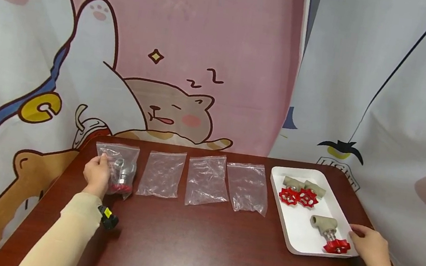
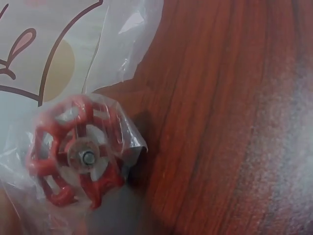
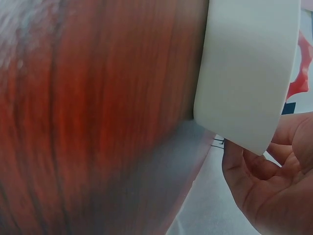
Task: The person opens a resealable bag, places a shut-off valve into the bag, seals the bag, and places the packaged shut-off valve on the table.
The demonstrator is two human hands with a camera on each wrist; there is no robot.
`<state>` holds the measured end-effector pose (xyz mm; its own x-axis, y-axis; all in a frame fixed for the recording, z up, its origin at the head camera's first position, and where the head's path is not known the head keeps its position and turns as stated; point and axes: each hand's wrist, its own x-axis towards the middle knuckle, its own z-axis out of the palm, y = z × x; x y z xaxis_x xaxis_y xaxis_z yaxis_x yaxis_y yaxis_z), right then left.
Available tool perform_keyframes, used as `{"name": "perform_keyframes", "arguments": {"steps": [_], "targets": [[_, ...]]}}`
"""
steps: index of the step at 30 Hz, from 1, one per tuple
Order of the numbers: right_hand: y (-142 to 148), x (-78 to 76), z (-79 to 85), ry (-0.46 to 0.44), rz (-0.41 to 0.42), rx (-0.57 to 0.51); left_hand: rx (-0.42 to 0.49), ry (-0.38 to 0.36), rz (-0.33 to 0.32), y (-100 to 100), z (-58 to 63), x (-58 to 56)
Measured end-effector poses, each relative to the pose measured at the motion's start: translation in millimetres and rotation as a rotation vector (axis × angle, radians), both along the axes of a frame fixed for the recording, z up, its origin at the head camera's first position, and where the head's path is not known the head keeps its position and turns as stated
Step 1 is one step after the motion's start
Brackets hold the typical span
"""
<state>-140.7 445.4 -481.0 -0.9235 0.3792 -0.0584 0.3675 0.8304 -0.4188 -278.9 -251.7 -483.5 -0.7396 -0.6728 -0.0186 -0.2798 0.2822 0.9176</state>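
At the table's left end, my left hand (image 1: 97, 174) pinches the side of a clear zip bag (image 1: 130, 154). Inside that bag is a valve with a red handwheel (image 2: 87, 152), seen close up through the plastic in the left wrist view. On the right, my right hand (image 1: 373, 249) grips the near right corner of a white tray (image 1: 295, 243), with the thumb at the rim and fingers curled under it in the right wrist view. One valve (image 1: 329, 233) with a red handwheel lies near that hand. Two more valves (image 1: 289, 195) lie together towards the tray's far end.
Three flat clear zip bags lie in a row between the hands: a left one (image 1: 161, 175), a middle one (image 1: 207, 181) and a right one (image 1: 247, 187). The brown wooden table (image 1: 196, 249) ends at a cartoon-printed curtain (image 1: 244, 87) behind.
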Motion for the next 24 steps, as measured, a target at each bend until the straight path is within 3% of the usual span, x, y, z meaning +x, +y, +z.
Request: {"name": "perform_keyframes", "arguments": {"steps": [5, 14, 17, 21, 24], "targets": [[0.5, -0.6, -2.8, 0.003, -0.005, -0.002, 0.003, -0.005, -0.009, 2.1, 2.0, 0.8], [-0.9, -2.6, -3.8, -0.002, -0.022, -0.011, -0.003, -0.07, -0.107, 6.4, 2.6, 3.7], [-0.9, -2.1, -3.6, -0.008, -0.026, -0.014, 0.001, -0.135, -0.183, 10.4, 7.5, 7.7], [-1.5, -1.7, -2.4, -0.009, -0.022, -0.017, -0.011, -0.253, -0.336, 20.5, 14.9, 18.4], [-2.3, -1.5, -1.6, -0.003, -0.019, -0.014, -0.033, -0.311, -0.44, 29.1, 14.1, 28.4]]}}
